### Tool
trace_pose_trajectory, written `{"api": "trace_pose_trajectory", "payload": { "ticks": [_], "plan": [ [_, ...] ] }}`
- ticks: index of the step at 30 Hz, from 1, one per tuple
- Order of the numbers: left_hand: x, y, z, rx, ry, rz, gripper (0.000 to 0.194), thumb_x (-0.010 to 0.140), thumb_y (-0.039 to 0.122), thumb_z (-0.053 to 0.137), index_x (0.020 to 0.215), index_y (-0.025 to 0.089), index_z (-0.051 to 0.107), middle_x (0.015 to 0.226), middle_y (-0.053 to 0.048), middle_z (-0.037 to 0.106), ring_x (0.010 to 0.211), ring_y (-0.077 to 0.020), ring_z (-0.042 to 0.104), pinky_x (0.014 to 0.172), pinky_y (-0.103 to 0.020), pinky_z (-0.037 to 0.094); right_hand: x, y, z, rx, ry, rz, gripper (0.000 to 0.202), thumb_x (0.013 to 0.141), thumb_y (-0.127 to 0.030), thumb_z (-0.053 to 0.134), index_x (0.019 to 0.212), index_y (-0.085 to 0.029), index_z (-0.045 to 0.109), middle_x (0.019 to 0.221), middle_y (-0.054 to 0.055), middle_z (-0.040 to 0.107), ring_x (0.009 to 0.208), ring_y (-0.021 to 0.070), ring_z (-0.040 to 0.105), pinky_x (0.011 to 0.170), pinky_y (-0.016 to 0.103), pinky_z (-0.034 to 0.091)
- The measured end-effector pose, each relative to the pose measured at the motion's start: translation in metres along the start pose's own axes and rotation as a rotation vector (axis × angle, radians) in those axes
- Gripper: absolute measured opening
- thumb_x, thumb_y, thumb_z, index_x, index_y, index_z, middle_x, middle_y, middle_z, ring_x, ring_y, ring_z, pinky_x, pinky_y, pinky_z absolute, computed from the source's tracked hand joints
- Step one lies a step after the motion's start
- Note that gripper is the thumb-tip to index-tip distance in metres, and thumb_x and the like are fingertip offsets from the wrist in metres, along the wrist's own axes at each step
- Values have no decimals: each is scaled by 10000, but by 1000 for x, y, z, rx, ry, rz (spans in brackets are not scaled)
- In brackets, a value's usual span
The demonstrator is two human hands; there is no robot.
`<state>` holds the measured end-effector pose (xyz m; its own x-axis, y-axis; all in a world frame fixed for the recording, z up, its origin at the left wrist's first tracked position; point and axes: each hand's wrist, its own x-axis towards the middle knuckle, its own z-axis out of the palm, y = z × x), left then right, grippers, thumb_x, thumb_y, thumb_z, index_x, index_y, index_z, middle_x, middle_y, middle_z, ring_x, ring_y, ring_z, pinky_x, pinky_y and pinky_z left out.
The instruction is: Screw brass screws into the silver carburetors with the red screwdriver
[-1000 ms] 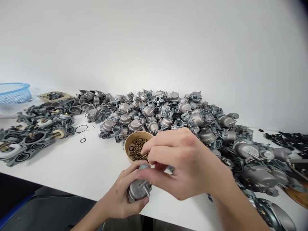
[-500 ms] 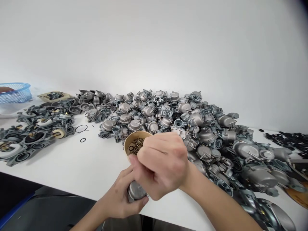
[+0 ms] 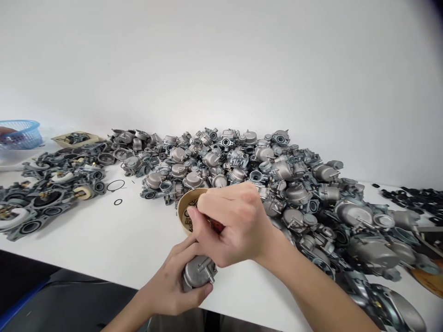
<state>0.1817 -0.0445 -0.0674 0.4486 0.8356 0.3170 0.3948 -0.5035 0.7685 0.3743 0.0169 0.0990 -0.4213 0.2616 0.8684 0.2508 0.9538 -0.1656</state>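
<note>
My left hand [image 3: 176,279] is closed around a grey metal carburetor [image 3: 199,273] near the table's front edge, its rounded bowl facing up. Directly above it, my right hand [image 3: 233,221] makes a fist around a red and dark tool handle [image 3: 217,225]. Only a bit of that handle shows between the fingers; its far end is hidden, so whether it touches the carburetor I cannot tell. Just behind both hands stands a round tan tub [image 3: 183,207] of small brass-coloured screws, partly covered by my right hand.
A big heap of carburetors [image 3: 238,161] spreads across the table's back and right. Opened carburetor bodies [image 3: 51,198] with white floats lie at left, near black rubber rings [image 3: 118,202]. Another person's hand [image 3: 6,131] is at the blue basket [image 3: 26,133]. Black parts [image 3: 411,203] lie far right.
My right fist has shifted slightly up and turned, so the red handle and more of the carburetor now show. My left hand keeps its hold in nearly the same place.
</note>
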Motion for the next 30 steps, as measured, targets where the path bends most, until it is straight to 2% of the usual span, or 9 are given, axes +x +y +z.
{"api": "trace_pose_trajectory", "payload": {
  "ticks": [3,7,13,18,26,30],
  "plan": [
    [-2,-4,0,11,-20,-16,554,797,360,878,1332,293,751,1267,-155,724,1124,-431,725,1065,-640,591,0,3,1,-27,-3,50,377,847,-43,597,663,-208,313,550,-99,318,475,49,271,447,253,163],
    [-1,-5,0,6,-27,-12,546,788,322,876,1315,299,735,1363,-162,705,1118,-416,723,1050,-616,592,0,3,2,-61,-15,93,405,883,-55,599,680,-208,283,569,-94,282,496,53,236,458,253,164],
    [10,12,-3,-106,15,85,433,804,216,807,1216,302,703,1153,-74,733,1066,-318,723,972,-407,600,-2,3,3,-64,-29,133,408,914,-70,592,705,-214,273,585,-90,271,503,54,239,465,258,169],
    [15,18,-3,-156,26,141,453,794,155,750,1213,309,669,1108,-41,713,1037,-267,697,920,-328,562,-2,5,4,-80,-40,155,407,928,-87,583,708,-219,268,577,-87,278,501,59,242,469,260,179],
    [17,24,-5,-175,5,158,434,793,121,694,1184,302,638,1138,-46,699,1058,-265,691,915,-331,535,-3,7,5,-74,-34,179,402,956,-108,566,713,-223,267,586,-85,271,503,60,248,479,267,186],
    [18,25,-5,-179,-1,157,425,804,119,695,1183,300,629,1234,-72,693,1125,-284,695,957,-357,539,-4,10,6,-66,-26,189,398,962,-116,560,708,-224,273,583,-85,281,499,60,265,479,263,195]
  ]
}}
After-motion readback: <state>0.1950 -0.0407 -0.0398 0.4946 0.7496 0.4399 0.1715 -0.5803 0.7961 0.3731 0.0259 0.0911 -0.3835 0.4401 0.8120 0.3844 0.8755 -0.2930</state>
